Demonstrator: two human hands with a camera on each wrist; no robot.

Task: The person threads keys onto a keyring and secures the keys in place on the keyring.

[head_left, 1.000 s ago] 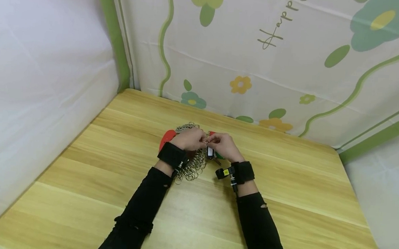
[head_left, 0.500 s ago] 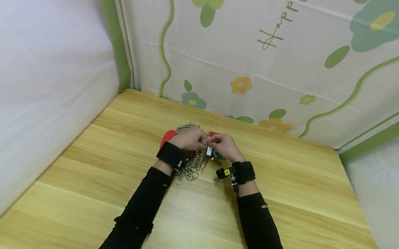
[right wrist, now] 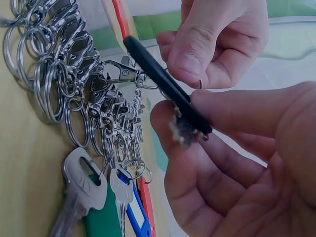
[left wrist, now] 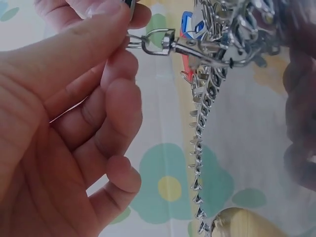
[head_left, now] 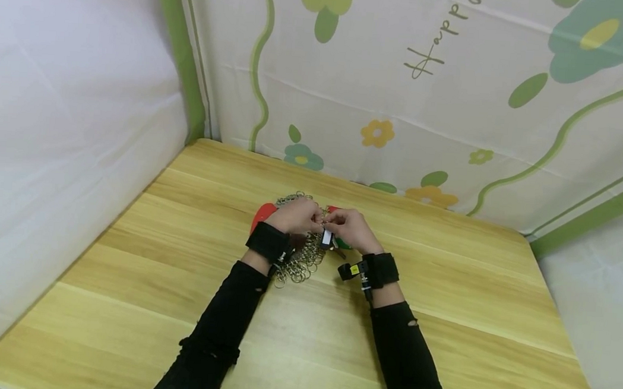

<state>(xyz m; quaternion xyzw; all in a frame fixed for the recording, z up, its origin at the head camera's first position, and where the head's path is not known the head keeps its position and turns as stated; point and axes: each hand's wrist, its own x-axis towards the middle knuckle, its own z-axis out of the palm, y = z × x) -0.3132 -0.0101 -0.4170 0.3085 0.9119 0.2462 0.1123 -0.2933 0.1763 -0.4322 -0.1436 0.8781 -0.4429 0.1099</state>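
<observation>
In the head view, my left hand [head_left: 300,217] and right hand [head_left: 353,228] meet near the table's middle. The left thumb and forefinger pinch a split ring [left wrist: 134,41], which is linked to a silver swivel clasp [left wrist: 182,47]. My right hand pinches a black key tag [right wrist: 165,81] with a white label face, seen edge-on in the right wrist view. A blurred metal piece [right wrist: 183,131] sits against the tag by the right fingers. Around the hands hang many clasps with split rings [right wrist: 49,89] in a dense row. Fingertips partly hide where tag and ring meet.
Silver keys [right wrist: 84,185], a green tag [right wrist: 101,217] and a blue tag [right wrist: 138,217] hang from nearby rings. A red piece [head_left: 262,214] shows behind the left wrist. The wooden table [head_left: 302,348] ends at a flowered cloth [head_left: 344,89].
The black tag has tilted and shifted slightly left below my fingertips. Both hands stay in nearly the same place, still pinching.
</observation>
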